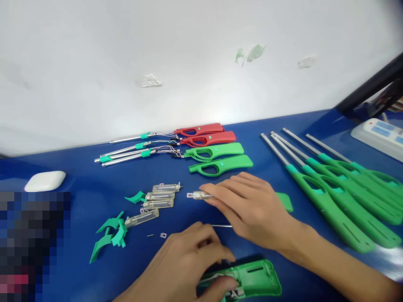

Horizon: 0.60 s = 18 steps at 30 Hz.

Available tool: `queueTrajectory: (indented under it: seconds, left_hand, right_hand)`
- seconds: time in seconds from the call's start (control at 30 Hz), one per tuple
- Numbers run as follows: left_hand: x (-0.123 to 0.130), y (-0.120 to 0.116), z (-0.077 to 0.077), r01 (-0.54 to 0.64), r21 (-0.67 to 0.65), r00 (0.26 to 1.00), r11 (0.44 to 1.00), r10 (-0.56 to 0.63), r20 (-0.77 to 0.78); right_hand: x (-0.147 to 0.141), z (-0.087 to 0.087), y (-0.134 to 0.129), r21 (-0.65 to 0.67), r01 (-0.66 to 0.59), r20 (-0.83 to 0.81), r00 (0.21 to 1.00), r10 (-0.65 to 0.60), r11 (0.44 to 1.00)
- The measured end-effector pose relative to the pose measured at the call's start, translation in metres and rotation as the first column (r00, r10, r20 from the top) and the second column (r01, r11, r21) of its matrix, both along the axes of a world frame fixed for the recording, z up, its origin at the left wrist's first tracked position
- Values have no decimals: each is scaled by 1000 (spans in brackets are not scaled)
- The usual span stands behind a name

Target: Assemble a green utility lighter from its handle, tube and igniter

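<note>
My right hand (248, 205) pinches a small transparent fuel tank (201, 195) by its end. A pale clip shows at the tank's left tip. Beneath that hand lies a green handle piece (285, 202), mostly hidden. In the lower middle, my left hand (189, 260) grips an open green lighter handle shell (258, 279), thumb and fingers at its left part. Small metal and wire parts sit inside the shell, partly covered by the thumb. Between the hands a thin metal rod (221, 226) is partly visible. Left of them are several more transparent tanks (159, 204) on the blue table.
Green triggers (108, 235), a small pink clip (163, 235) and a pin (150, 235) lie at left. Red handles (208, 138) and green handles (217, 151) with wired metal tubes (126, 157) line the back. Assembled green lighters (333, 209), a white power strip (378, 138) and a white case (45, 181) flank them.
</note>
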State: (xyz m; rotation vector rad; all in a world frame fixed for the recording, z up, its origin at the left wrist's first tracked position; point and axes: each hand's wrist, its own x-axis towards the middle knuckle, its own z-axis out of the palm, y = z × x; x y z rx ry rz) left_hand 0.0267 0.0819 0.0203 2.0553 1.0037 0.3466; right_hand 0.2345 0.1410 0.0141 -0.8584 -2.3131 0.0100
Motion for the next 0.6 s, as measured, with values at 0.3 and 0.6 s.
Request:
queueTrajectory:
  seconds: [0.3, 0.6]
  left_hand:
    - [9, -13, -23, 27, 530, 1000, 848, -27, -7]
    - [14, -22, -13, 131, 794, 965, 593, 107, -239]
  right_hand:
    - [0, -2, -2, -28, -16, 12, 1000, 17, 999]
    - [-1, -3, 0, 6, 12, 4, 1000, -12, 1000]
